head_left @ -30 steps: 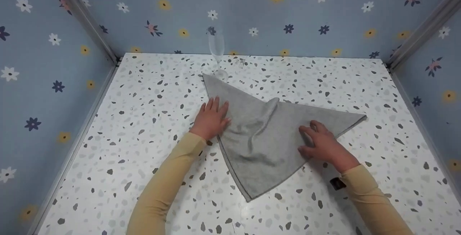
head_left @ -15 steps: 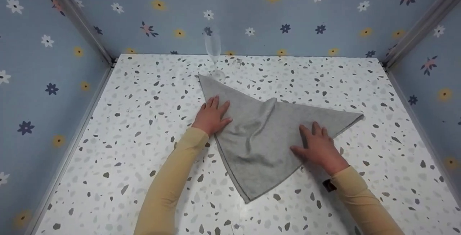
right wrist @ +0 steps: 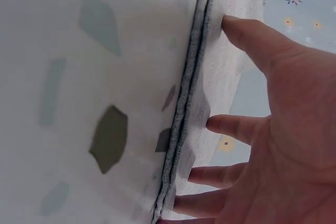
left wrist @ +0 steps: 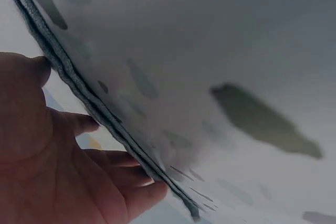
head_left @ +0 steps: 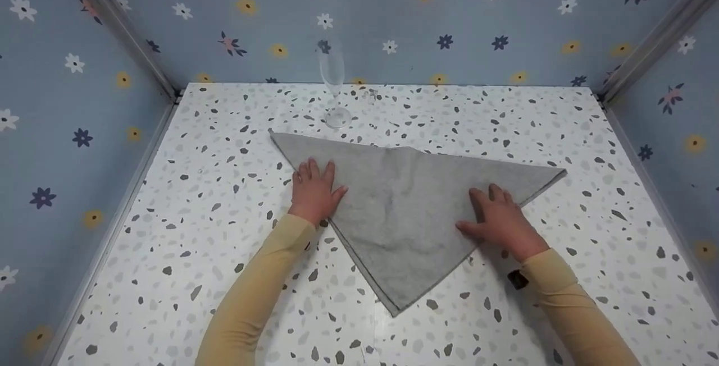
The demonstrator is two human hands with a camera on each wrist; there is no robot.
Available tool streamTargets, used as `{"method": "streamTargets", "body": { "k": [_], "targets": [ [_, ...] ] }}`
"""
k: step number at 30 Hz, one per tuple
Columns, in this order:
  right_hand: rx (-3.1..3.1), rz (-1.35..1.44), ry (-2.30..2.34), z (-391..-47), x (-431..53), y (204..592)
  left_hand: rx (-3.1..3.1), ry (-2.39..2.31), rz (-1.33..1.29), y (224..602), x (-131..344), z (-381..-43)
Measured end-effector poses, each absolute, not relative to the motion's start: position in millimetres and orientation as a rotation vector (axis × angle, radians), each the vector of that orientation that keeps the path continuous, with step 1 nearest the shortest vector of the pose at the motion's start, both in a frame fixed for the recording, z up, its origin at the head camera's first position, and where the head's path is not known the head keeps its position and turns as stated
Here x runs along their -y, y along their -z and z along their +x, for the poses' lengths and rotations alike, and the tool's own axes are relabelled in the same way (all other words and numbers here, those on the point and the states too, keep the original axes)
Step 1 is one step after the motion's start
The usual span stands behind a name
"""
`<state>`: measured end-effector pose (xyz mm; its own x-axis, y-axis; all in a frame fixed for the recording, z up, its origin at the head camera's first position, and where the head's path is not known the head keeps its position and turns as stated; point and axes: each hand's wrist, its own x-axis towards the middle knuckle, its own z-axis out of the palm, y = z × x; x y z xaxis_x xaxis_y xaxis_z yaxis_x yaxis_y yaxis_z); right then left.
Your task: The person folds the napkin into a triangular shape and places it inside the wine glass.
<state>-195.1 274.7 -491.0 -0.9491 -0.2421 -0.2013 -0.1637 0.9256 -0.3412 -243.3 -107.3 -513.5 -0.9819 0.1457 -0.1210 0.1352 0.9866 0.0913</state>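
A grey cloth [head_left: 404, 203], folded into a triangle, lies on the speckled white table with one corner pointing toward the person. My left hand [head_left: 315, 191] rests with extended fingers on its left edge. On the cloth's right part, my right hand [head_left: 503, 220] touches it with spread fingertips. The left wrist view shows the doubled edge of the cloth [left wrist: 89, 98] running past the left hand's fingertips. In the right wrist view the fingertips of the right hand [right wrist: 294, 129] meet the cloth [right wrist: 210, 77] just beyond its layered edge.
A clear champagne flute [head_left: 332, 71] stands behind the cloth, near the back of the table [head_left: 224, 130]. Blue flower-patterned panels [head_left: 393, 23] enclose the table at the back and both sides. A small dark tag-like piece [head_left: 517, 279] shows beside the right sleeve.
The left hand has shifted left and slightly nearer, drawing the cloth's upper left corner outward. The raised fold in the middle has flattened. The right hand has spread its fingers and moved slightly left.
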Motion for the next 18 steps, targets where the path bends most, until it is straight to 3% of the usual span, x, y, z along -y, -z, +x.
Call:
{"method": "streamTargets", "body": {
  "k": [11, 18],
  "targets": [
    [-2.777, -0.280, 0.532, -220, -278, 490, -3.033, -0.030, 0.073, 507, 113, -231],
    [-2.765, -0.257, 0.522, -215, -276, 488, -2.929, -0.223, 0.229, 507, 109, -216]
  ]
}}
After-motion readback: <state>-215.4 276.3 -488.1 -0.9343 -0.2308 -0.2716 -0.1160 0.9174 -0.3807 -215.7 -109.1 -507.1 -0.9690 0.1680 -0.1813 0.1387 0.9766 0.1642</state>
